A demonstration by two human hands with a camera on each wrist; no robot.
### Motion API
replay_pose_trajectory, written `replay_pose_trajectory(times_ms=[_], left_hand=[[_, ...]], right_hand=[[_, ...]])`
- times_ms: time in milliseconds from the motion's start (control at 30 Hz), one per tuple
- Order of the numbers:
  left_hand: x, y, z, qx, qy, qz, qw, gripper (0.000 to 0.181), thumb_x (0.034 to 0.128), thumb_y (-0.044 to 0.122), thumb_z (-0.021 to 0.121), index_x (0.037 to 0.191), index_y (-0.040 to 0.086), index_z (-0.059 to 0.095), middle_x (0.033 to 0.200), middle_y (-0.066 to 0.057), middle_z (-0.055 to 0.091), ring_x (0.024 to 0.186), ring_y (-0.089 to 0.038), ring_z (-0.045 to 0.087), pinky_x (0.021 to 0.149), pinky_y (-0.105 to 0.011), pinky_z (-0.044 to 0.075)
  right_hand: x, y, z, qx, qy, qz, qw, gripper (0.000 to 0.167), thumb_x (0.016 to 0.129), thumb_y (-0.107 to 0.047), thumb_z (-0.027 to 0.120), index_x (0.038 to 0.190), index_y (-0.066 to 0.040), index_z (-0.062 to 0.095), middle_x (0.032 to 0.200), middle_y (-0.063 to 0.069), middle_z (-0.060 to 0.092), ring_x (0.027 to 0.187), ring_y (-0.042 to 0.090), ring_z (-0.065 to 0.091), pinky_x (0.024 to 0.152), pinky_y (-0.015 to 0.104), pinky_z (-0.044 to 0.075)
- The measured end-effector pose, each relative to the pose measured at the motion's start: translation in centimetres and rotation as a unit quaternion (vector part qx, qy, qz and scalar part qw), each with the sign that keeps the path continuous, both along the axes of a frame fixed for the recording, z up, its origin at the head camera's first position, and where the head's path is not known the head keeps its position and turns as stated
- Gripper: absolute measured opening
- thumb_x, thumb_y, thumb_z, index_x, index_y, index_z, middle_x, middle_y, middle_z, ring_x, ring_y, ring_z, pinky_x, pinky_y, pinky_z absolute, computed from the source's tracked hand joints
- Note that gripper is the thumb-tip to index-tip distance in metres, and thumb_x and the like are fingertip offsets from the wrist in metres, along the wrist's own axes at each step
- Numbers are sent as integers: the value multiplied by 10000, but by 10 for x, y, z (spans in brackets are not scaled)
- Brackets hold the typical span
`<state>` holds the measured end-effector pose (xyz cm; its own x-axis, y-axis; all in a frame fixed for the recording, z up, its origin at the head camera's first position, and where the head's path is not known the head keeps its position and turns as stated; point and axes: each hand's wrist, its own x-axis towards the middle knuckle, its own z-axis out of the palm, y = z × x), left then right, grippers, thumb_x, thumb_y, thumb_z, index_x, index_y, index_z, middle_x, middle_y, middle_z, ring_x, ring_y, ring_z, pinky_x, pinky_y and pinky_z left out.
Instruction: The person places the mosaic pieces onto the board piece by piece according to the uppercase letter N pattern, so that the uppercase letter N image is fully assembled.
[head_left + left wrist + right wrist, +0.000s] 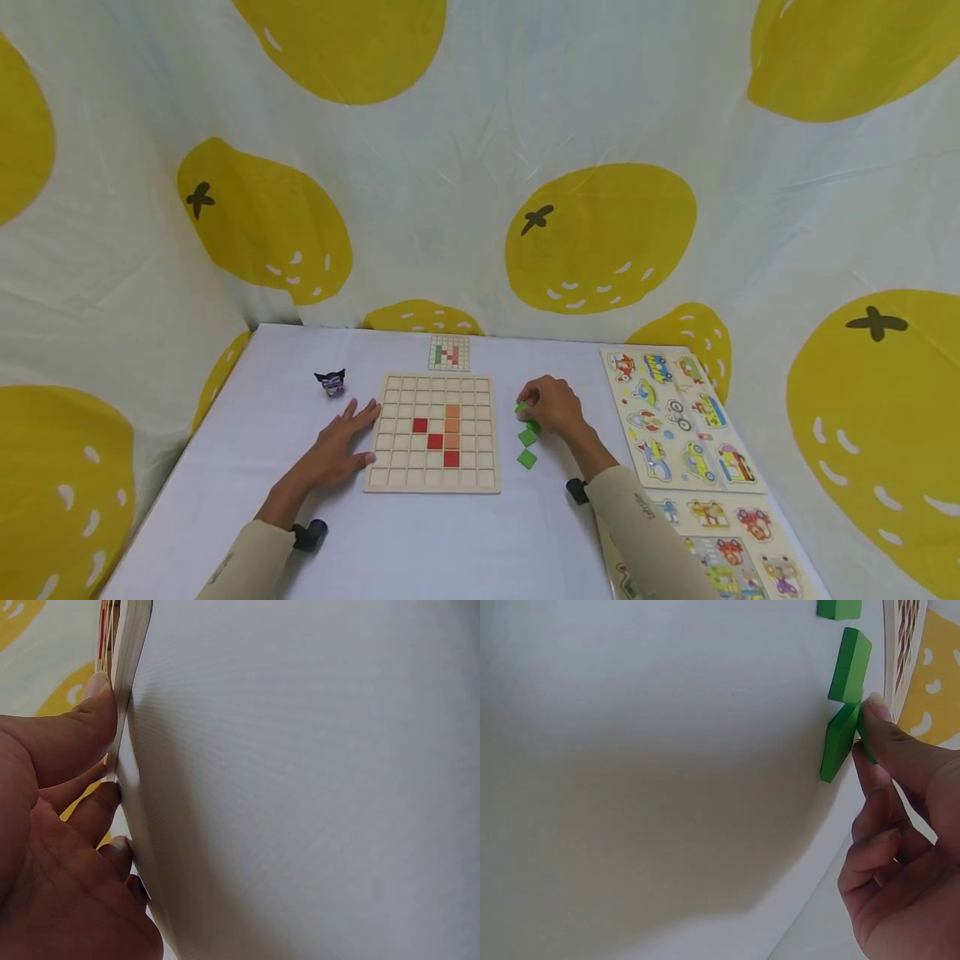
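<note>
My right hand (555, 407) is right of the wooden grid board (397, 477), its thumb and fingers pinching a green square tile (867, 751). Beneath and nearer me on the table lie loose green tiles (527, 459); one (839, 744) is right beside the pinched tile in the right wrist view. The left hand (333, 450) rests at the board's left edge, fingers spread, thumb touching the rim. In the board's cells sit red tiles (451, 459) on a diagonal and a column of orange tiles (452, 425).
A small pattern card (449, 366) lies behind the board. Left of it stands a small dark purple figurine (332, 382). Wooden vehicle puzzle boards (630, 400) lie along the table's right side. A fruit-print curtain (435, 208) hangs behind the table.
</note>
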<state>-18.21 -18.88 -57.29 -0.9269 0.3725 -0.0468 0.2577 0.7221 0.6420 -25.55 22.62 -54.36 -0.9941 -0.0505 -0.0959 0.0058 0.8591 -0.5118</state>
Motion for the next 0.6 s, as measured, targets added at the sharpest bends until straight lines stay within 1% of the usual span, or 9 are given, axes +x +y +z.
replay_pose_trajectory(times_ms=[133, 267, 433, 600], left_hand=[[1, 0, 0, 49, -14, -2, 10000, 873, 939, 142, 787, 1670, 67, 314, 1752, -179, 258, 1636, -510, 70, 1296, -723, 99], [0, 0, 2, 31, 13, -45, 10000, 873, 941, 132, 780, 1668, 48, 306, 1749, -186, 258, 1635, -511, 77, 1294, -722, 103], [0, 0, 3, -1, -59, -30, 10000, 869, 948, 120, 772, 1672, 51, 296, 1754, -169, 246, 1642, -497, 64, 1303, -712, 92], [-1, -1, 1, -33, -82, -19, 10000, 868, 946, 119, 776, 1672, 59, 304, 1755, -165, 246, 1643, -498, 69, 1302, -715, 93]], right_hand=[[3, -8, 0, -60, 168, -12, 9998, 146, 806, -161, 928, 901, -215, 831, 789, -52, 699, 749, 134, 601, 621, 286, 443], [6, -18, 2, -241, 379, 19, 9990, 91, 858, -164, 881, 926, -209, 841, 796, -52, 714, 739, 141, 609, 581, 279, 449], [7, -34, 7, -513, 580, 84, 9970, 95, 891, -195, 862, 973, -211, 817, 828, -52, 759, 752, 148, 630, 574, 279, 449], [8, -53, 9, -756, 557, 137, 9955, 131, 888, -223, 875, 953, -219, 761, 817, -67, 754, 729, 138, 614, 592, 289, 424]])
